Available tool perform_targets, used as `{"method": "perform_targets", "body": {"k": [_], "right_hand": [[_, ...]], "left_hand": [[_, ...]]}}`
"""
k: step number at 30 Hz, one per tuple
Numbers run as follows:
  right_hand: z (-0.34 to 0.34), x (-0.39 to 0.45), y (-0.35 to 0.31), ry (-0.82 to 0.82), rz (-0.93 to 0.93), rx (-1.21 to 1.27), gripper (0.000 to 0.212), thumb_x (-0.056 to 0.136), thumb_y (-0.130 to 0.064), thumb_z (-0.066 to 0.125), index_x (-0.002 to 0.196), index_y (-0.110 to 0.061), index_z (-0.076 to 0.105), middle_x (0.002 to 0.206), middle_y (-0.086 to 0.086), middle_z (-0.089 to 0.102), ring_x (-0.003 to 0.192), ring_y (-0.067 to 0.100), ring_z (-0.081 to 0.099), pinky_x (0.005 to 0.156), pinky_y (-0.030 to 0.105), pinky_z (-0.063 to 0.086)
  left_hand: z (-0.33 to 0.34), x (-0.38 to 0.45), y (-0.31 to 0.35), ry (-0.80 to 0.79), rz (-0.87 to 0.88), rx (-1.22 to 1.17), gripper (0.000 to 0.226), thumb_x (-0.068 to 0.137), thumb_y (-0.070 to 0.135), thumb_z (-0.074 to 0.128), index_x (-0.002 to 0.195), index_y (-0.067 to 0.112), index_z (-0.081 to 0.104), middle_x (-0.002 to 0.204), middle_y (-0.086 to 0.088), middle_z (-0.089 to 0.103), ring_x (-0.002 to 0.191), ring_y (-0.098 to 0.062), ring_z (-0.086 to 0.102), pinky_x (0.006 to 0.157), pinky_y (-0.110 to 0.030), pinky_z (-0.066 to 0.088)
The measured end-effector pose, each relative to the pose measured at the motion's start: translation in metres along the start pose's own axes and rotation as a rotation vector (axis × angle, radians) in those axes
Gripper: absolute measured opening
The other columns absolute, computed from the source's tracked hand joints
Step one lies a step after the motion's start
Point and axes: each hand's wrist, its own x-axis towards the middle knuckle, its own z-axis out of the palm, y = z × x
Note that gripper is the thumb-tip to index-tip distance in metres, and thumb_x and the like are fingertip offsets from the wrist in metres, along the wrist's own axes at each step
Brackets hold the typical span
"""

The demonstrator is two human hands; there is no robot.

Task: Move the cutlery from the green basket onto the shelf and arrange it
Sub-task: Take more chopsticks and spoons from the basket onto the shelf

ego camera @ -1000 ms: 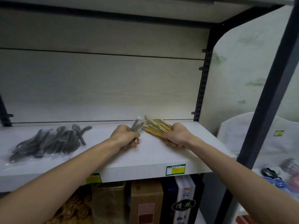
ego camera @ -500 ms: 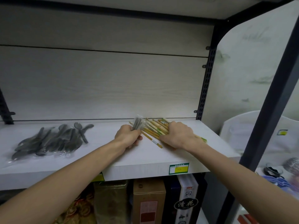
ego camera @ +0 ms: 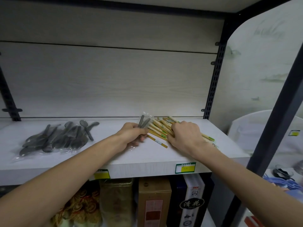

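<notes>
Setting: a shop-style rack with pale wood-grain back panels and dark slotted uprights; a white shelf [ego camera: 114, 154] runs across the view at chest height.
Left hand: the left hand [ego camera: 131, 134] is curled round a few grey wrapped spoons [ego camera: 144, 122], whose ends stick up past the knuckles in clear film; the hand rests on the shelf surface.
Right hand: the right hand [ego camera: 186, 136] lies palm-down on the pile of paper-sleeved chopsticks [ego camera: 159, 128], its fingers bent over the sticks and pressing them to the shelf; whether the fingertips hook under any stick cannot be told.
Chopsticks: the pile fans out toward the back panel on the right half of the shelf; one stick [ego camera: 157, 141] lies apart, slanting toward the shelf's front edge between the two hands; some ends [ego camera: 209, 140] poke out to the right of the wrist.
Spoon pile: a heap of grey spoons in clear wrappers [ego camera: 57, 138] lies on the left half of the shelf, well apart from both hands.
Shelf edge: two green-and-yellow price tags, one [ego camera: 185, 167] below the right forearm, one [ego camera: 101, 174] partly hidden by the left forearm.
Below: boxed goods stand on the lower shelf, among them a brown carton [ego camera: 154, 200] and a white-and-dark box [ego camera: 193, 199] with printed characters.
Far right: a pale curved panel and blurred items beyond the dark post.
</notes>
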Motion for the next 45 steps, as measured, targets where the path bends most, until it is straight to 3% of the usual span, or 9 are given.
{"method": "perform_targets", "body": {"k": [10, 14, 17, 20, 29, 32, 37, 42, 45], "right_hand": [[0.009, -0.002, -0.002, 0.057, 0.022, 0.096, 0.036, 0.098, -0.036, 0.043, 0.076, -0.015, 0.064, 0.079, 0.002, 0.060, 0.073, 0.024, 0.055, 0.060, 0.032, 0.036], [0.007, -0.003, -0.005, -0.056, 0.029, 0.130, 0.032, 0.098, -0.034, 0.044, 0.116, -0.018, 0.064, 0.114, 0.006, 0.060, 0.104, 0.027, 0.055, 0.079, 0.039, 0.048], [0.004, -0.005, -0.016, -0.037, 0.037, 0.106, 0.041, 0.101, -0.032, 0.039, 0.137, -0.015, 0.050, 0.130, 0.009, 0.054, 0.116, 0.030, 0.049, 0.093, 0.044, 0.046], [0.003, -0.002, -0.036, 0.012, 0.033, 0.215, 0.046, 0.104, -0.028, 0.036, 0.147, -0.014, 0.042, 0.139, 0.009, 0.051, 0.127, 0.031, 0.045, 0.103, 0.043, 0.040], [-0.004, 0.032, -0.143, -0.050, -0.169, 0.420, 0.049, 0.102, -0.036, 0.048, 0.145, -0.014, 0.047, 0.144, 0.010, 0.052, 0.134, 0.032, 0.043, 0.109, 0.040, 0.036], [-0.003, 0.039, -0.179, -0.105, -0.189, 0.465, 0.049, 0.101, -0.037, 0.048, 0.145, -0.015, 0.049, 0.145, 0.010, 0.051, 0.134, 0.031, 0.044, 0.108, 0.040, 0.038], [-0.001, 0.048, -0.221, -0.156, -0.170, 0.534, 0.049, 0.101, -0.038, 0.047, 0.144, -0.015, 0.049, 0.144, 0.013, 0.051, 0.132, 0.033, 0.045, 0.107, 0.043, 0.040], [0.004, 0.053, -0.249, -0.155, -0.109, 0.612, 0.046, 0.101, -0.041, 0.047, 0.138, -0.014, 0.052, 0.135, 0.015, 0.058, 0.123, 0.035, 0.054, 0.101, 0.044, 0.046], [0.010, 0.051, -0.264, -0.147, -0.083, 0.626, 0.040, 0.100, -0.043, 0.047, 0.125, -0.013, 0.058, 0.122, 0.015, 0.064, 0.112, 0.035, 0.059, 0.091, 0.043, 0.050]], "left_hand": [[-0.018, -0.003, -0.002, -0.076, -0.041, -0.095, 0.015, 0.093, 0.007, 0.070, 0.106, 0.002, 0.067, 0.099, -0.016, 0.076, 0.069, -0.015, 0.071, 0.055, -0.027, 0.058], [-0.026, -0.008, -0.001, -0.081, -0.019, -0.106, 0.026, 0.089, 0.000, 0.073, 0.112, -0.003, 0.064, 0.097, -0.020, 0.075, 0.072, -0.020, 0.071, 0.059, -0.031, 0.060], [-0.036, -0.016, 0.006, -0.059, 0.011, -0.061, 0.029, 0.088, 0.000, 0.073, 0.114, -0.002, 0.062, 0.097, -0.024, 0.073, 0.073, -0.024, 0.071, 0.057, -0.034, 0.059], [-0.054, -0.020, 0.012, 0.036, 0.057, 0.073, 0.030, 0.087, 0.000, 0.074, 0.113, 0.004, 0.058, 0.097, -0.025, 0.073, 0.066, -0.024, 0.073, 0.044, -0.031, 0.052], [-0.149, -0.035, 0.009, 0.367, 0.195, 0.497, 0.024, 0.080, 0.025, 0.071, 0.099, 0.025, 0.057, 0.078, 0.005, 0.077, 0.071, -0.015, 0.075, 0.063, -0.035, 0.061], [-0.189, -0.045, -0.001, 0.471, 0.166, 0.657, 0.031, 0.073, 0.033, 0.069, 0.101, 0.027, 0.058, 0.083, 0.003, 0.076, 0.074, -0.022, 0.073, 0.073, -0.040, 0.060], [-0.224, -0.061, -0.015, 0.597, 0.190, 0.908, 0.033, 0.083, 0.023, 0.068, 0.114, 0.016, 0.061, 0.102, -0.008, 0.070, 0.095, -0.034, 0.064, 0.077, -0.037, 0.051], [-0.237, -0.072, -0.036, 0.606, 0.326, 1.200, 0.020, 0.094, 0.027, 0.058, 0.104, 0.009, 0.057, 0.093, -0.016, 0.065, 0.087, -0.040, 0.062, 0.065, -0.036, 0.039], [-0.242, -0.075, -0.050, 0.481, 0.368, 1.148, 0.030, 0.096, 0.043, 0.053, 0.084, 0.016, 0.054, 0.077, -0.006, 0.062, 0.074, -0.033, 0.062, 0.064, -0.038, 0.049]]}}
